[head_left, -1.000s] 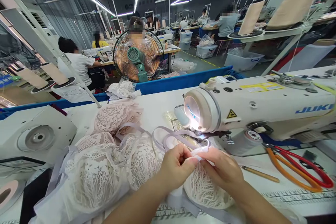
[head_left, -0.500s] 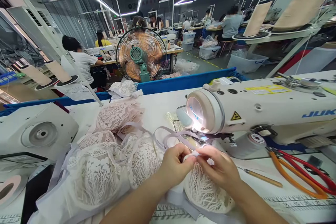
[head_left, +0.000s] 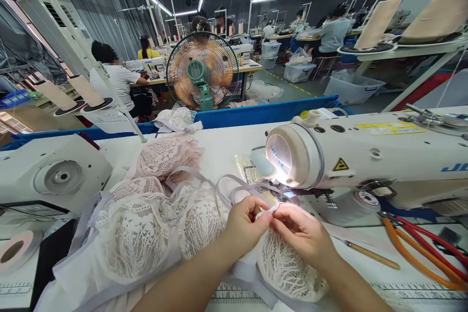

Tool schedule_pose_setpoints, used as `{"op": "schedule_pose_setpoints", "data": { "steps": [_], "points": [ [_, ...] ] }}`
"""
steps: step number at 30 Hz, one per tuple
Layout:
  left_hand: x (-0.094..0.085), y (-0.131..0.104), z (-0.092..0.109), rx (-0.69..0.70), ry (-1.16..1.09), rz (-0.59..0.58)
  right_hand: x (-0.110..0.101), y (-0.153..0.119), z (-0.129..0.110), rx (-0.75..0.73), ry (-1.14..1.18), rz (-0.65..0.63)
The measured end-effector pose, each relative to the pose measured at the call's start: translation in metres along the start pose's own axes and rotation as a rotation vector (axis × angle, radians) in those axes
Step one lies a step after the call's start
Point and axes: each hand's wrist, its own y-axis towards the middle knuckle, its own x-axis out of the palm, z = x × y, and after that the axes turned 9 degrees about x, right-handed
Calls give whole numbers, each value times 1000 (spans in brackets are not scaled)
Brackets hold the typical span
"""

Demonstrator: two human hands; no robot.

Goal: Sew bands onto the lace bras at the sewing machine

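Note:
Both hands meet just in front of the lit head of a white sewing machine [head_left: 365, 151]. My left hand [head_left: 246, 224] pinches the pale edge of a white lace bra [head_left: 288, 268]. Fingertips of my right hand [head_left: 305, 234] are closed on the same edge, close beside the left ones. One lace cup hangs below the hands, over a measuring scale printed on the table. A lilac strap [head_left: 234, 183] loops behind them toward the needle area. More white lace cups [head_left: 133, 239] lie left of my left hand.
Pink lace pieces [head_left: 164, 156] are piled behind the white ones. At right lie a wooden-handled tool [head_left: 373, 255] and orange-and-red-handled scissors [head_left: 413, 253]. A second machine [head_left: 54, 175] stands at left. Beyond the blue cloth edge [head_left: 266, 112] are a fan [head_left: 203, 70] and several people.
The camera view has shifted slightly, so the machine and scissors appear farther right. Both hands keep their pinch on the bra edge, with only a small change in the fingers.

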Motion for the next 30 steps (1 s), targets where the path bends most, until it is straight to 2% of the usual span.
{"op": "schedule_pose_setpoints", "data": {
  "steps": [7,17,30],
  "points": [
    [1,0,5,-28,-25,8,-2,2,-7,-5,82,-16],
    [1,1,4,-44,-23,15,-2,3,-13,-53,27,59],
    [1,2,4,-44,-18,21,-3,2,-9,-83,42,53]
  ]
}}
